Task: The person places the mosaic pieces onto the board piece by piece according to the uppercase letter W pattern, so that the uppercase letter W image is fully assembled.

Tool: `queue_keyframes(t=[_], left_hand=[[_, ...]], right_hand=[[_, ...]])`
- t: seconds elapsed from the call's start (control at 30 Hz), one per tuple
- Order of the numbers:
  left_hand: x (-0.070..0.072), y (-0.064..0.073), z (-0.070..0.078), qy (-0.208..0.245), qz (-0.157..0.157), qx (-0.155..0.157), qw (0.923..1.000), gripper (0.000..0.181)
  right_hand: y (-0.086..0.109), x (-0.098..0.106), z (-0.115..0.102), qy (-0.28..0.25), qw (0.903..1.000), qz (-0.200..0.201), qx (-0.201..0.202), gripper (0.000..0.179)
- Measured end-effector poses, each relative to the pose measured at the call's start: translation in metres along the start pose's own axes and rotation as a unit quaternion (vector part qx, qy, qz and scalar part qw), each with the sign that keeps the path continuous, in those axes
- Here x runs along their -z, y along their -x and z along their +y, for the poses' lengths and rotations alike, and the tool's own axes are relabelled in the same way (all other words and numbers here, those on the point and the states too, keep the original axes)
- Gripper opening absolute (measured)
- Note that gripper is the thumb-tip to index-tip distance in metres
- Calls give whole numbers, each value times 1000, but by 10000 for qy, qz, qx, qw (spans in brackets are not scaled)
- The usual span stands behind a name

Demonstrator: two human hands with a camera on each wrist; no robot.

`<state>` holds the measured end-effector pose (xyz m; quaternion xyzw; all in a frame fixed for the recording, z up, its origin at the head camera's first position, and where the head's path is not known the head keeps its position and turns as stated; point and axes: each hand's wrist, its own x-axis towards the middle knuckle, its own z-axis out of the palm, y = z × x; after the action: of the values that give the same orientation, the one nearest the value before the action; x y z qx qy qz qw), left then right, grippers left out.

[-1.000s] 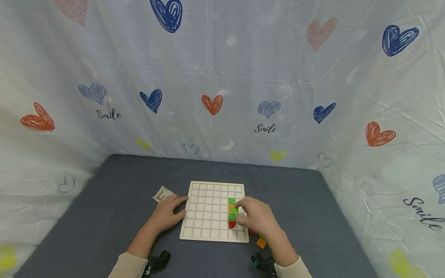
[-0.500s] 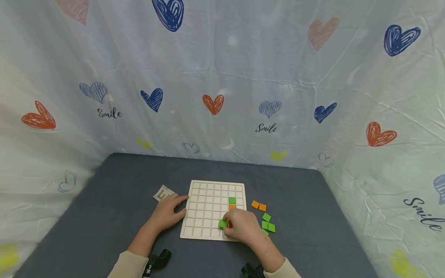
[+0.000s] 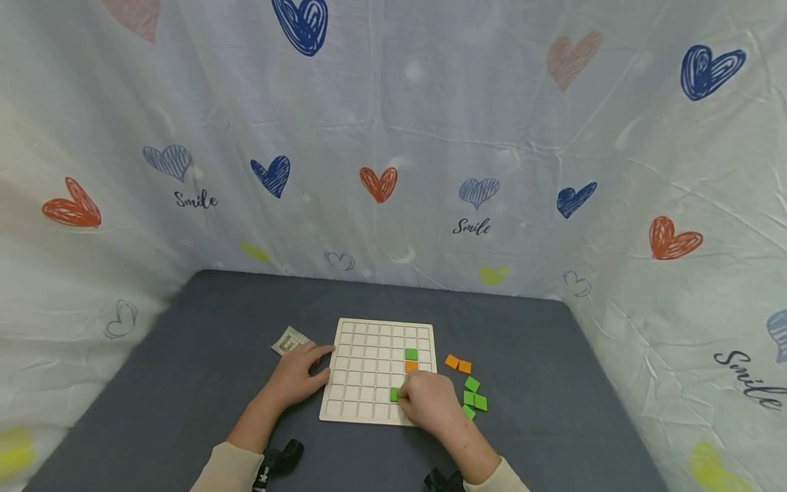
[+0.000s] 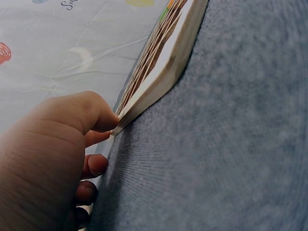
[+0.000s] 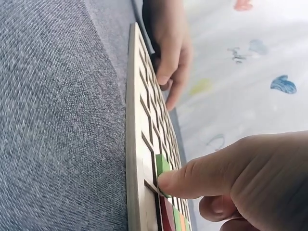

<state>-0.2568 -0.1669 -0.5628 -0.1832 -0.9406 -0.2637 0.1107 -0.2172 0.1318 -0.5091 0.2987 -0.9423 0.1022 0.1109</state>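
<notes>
A wooden grid board point(image 3: 363, 355) lies on the dark table. My left hand point(image 3: 294, 377) rests at its left edge, with the thumb and index fingertip touching the rim and the other fingers loosely bent in the left wrist view. Over the lower right part of the board, my right hand point(image 3: 432, 403) pinches a green square tile point(image 3: 394, 395); the right wrist view has the thumb on this tile point(image 5: 161, 164), down at the grid. Beside it shows a red piece point(image 5: 167, 214), which my right hand hides in the head view. Another green tile point(image 3: 411, 354) and an orange tile point(image 3: 411, 367) sit in cells farther up.
Right of the board lie two loose orange tiles point(image 3: 458, 364) and several green tiles point(image 3: 475, 400). A small patterned card point(image 3: 289, 339) lies beyond my left hand. A curtain printed with hearts point(image 3: 378, 184) rises around the table point(image 3: 522, 328).
My right hand has carried the green tile toward the front of the board and slightly left, then nudged it a little right. The left hand has stayed at the board's edge.
</notes>
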Motion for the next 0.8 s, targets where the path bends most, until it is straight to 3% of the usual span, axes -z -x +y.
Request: queue_keyframes(t=[0.17,0.37,0.8], left_hand=[[0,0,2,-18,18,-9,10000,41],[1,0,3,-7,87,-56,9999,41],[1,1,3,5,59,-37,10000,41]], right_hand=[[1,2,-1,49,10000,52,-27,42],[2,1,-2,106,9998,104,-158,11],[2,4,6,-157,9984,-492,-213,20]])
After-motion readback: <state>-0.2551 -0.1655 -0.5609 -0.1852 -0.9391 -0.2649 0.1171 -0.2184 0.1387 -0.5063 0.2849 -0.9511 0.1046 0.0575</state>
